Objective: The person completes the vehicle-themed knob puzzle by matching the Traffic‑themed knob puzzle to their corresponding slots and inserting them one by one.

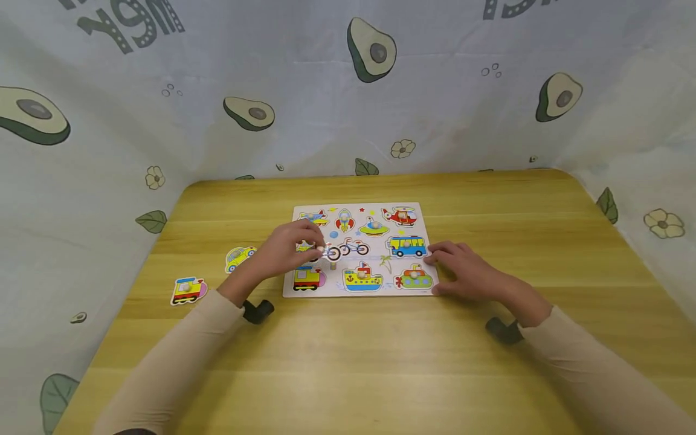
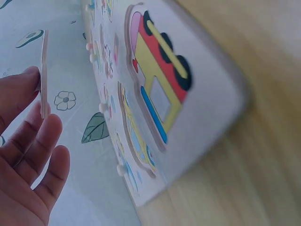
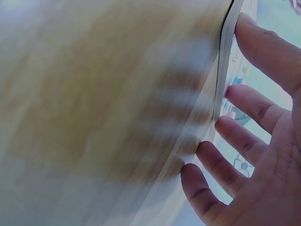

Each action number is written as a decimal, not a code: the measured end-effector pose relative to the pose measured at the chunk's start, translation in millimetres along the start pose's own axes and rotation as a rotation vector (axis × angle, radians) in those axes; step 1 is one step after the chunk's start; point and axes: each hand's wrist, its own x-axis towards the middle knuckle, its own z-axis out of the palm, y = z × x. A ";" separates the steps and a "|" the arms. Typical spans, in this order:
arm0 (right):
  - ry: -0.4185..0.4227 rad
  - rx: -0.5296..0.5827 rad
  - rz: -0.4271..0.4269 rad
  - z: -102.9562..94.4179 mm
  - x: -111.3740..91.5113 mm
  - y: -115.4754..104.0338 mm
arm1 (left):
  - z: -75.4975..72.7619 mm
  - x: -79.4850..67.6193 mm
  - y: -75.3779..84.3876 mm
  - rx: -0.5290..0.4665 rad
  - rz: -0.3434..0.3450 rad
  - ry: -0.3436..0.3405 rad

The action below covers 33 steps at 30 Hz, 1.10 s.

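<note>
Between thumb and fingers, my left hand point(image 1: 285, 249) pinches a bicycle puzzle piece point(image 1: 333, 253), raised over the left half of a white vehicle puzzle board point(image 1: 333, 289). The left wrist view shows that piece point(image 2: 44, 77) edge-on, apart from the board. A printed bicycle recess point(image 1: 354, 247) lies just right of it. My right hand point(image 1: 470, 272) has its fingers spread, fingertips at the board's right edge beside the bus piece point(image 1: 406, 246). In the right wrist view its fingers point(image 3: 256, 106) are extended along that edge.
Left of the board, a yellow car piece point(image 1: 238, 258) and a train piece point(image 1: 188, 290) lie on the wooden table point(image 1: 359, 350). The board's train recess point(image 1: 308, 278) shows at its near left corner. Several knobbed pieces sit in the board. An avocado-print cloth point(image 1: 310, 72) hangs behind.
</note>
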 end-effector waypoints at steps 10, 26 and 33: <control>-0.003 -0.004 0.006 0.5 -0.8 1.0 | 19.9 44.2 2.0 -0.029 -0.059 -0.058; -0.010 -0.021 0.007 1.5 2.1 2.0 | 49.6 59.0 0.8 -0.044 -0.253 -0.157; -0.008 -0.017 -0.001 1.1 3.4 1.0 | 52.0 61.3 1.6 -0.001 -0.318 -0.156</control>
